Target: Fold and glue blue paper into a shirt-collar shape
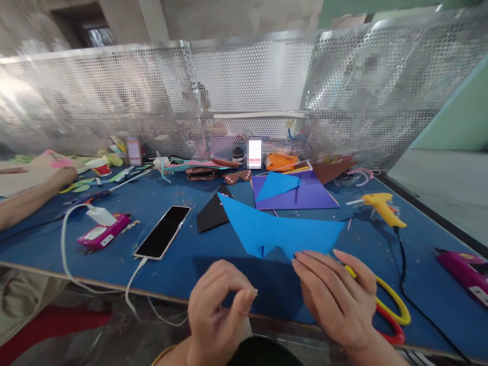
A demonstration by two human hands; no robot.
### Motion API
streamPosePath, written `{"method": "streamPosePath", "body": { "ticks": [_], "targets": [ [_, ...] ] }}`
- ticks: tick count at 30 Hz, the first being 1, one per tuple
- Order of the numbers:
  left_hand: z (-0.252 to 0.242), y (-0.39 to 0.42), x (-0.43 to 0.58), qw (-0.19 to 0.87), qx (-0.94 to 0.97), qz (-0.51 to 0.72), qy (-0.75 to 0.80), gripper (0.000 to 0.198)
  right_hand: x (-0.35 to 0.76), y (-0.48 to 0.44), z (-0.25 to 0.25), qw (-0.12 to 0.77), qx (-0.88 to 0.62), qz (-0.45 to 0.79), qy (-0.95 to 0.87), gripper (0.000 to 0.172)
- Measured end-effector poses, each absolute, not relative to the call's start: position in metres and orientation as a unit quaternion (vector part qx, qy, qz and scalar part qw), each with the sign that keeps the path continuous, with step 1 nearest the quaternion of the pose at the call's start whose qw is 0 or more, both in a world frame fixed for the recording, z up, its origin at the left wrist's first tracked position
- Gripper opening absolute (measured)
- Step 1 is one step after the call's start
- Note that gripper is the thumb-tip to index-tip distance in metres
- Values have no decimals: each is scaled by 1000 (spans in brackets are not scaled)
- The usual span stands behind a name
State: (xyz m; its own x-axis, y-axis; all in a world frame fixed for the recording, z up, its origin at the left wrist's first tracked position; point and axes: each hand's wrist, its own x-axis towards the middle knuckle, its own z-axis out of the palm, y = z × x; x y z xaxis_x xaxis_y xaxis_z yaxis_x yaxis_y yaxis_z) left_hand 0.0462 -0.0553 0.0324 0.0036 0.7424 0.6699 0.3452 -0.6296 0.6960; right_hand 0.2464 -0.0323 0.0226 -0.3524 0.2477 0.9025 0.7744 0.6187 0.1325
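My right hand (pixel 335 297) lies at the near edge of the blue table (pixel 183 254), fingers stretched together, their tips touching the lower edge of a cut light-blue paper sheet (pixel 278 231). Yellow-and-red handled scissors (pixel 392 310) lie under and beside this hand. My left hand (pixel 219 310) hovers just left of it, thumb and fingers curled into a pinch; I cannot make out anything in the pinch.
A black phone (pixel 163 232) on a white cable, a pink box (pixel 103 233), a black paper piece (pixel 213 211), purple paper (pixel 301 195), a yellow glue gun (pixel 381 207) and a magenta tool (pixel 463 269) lie around. Another person's arm (pixel 34 195) rests far left. Perforated metal screen (pixel 244 96) behind.
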Motion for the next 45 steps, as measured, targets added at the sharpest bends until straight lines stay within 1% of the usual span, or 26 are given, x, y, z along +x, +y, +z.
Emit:
{"method": "streamPosePath", "body": {
  "ticks": [1,2,3,4,5,7,9,10,12,14,16,17,19,21,23,24,27,30,32,35,38,42,45],
  "targets": [
    [29,-55,46,314,651,553,414,31,247,-33,24,455,-326,-290,-776,16],
    [26,-54,47,436,582,534,431,37,246,-34,25,449,-321,-292,-781,18],
    [24,-52,50,530,504,523,438,44,246,-35,25,445,-315,-293,-785,20],
    [22,-49,53,594,429,519,441,48,245,-36,24,442,-310,-293,-789,23],
    [21,-46,57,634,366,517,443,48,243,-37,23,438,-304,-294,-794,26],
    [22,-41,64,668,292,515,450,43,241,-37,19,429,-292,-298,-801,30],
    [24,-38,69,662,265,519,471,36,239,-38,14,431,-297,-301,-797,29],
    [25,-38,71,653,260,525,481,33,238,-38,11,437,-308,-299,-790,25],
    [26,-36,72,634,254,541,492,31,236,-40,5,476,-340,-274,-763,20],
    [26,-34,72,613,252,558,499,30,235,-43,-3,560,-384,-188,-709,31],
    [26,-33,73,590,256,569,513,27,233,-44,-9,655,-434,-26,-618,39],
    [26,-32,74,579,258,571,521,26,231,-43,-12,679,-457,73,-570,38],
    [25,-32,78,571,258,572,530,24,227,-39,-13,670,-463,293,-501,33],
    [24,-32,83,573,249,573,530,23,221,-33,-9,612,-436,491,-441,31],
    [21,-34,87,584,234,572,526,24,214,-29,-3,579,-427,586,-372,33],
    [19,-35,88,591,224,571,523,25,211,-27,-1,582,-434,597,-342,33],
    [14,-36,91,618,186,570,508,28,204,-26,3,616,-455,571,-295,28],
    [11,-37,91,642,145,569,494,31,200,-27,2,633,-448,557,-296,27],
    [10,-36,91,652,142,565,486,30,198,-27,0,636,-444,555,-302,26],
    [11,-33,91,645,159,576,477,27,196,-29,-2,621,-447,563,-312,25],
    [12,-31,90,625,173,591,480,25,197,-31,-5,593,-463,566,-338,29],
    [14,-31,89,606,205,588,495,27,204,-33,-7,565,-511,512,-396,32],
    [16,-31,88,604,220,584,495,28,205,-33,-7,569,-504,502,-411,34]
  ]
}}
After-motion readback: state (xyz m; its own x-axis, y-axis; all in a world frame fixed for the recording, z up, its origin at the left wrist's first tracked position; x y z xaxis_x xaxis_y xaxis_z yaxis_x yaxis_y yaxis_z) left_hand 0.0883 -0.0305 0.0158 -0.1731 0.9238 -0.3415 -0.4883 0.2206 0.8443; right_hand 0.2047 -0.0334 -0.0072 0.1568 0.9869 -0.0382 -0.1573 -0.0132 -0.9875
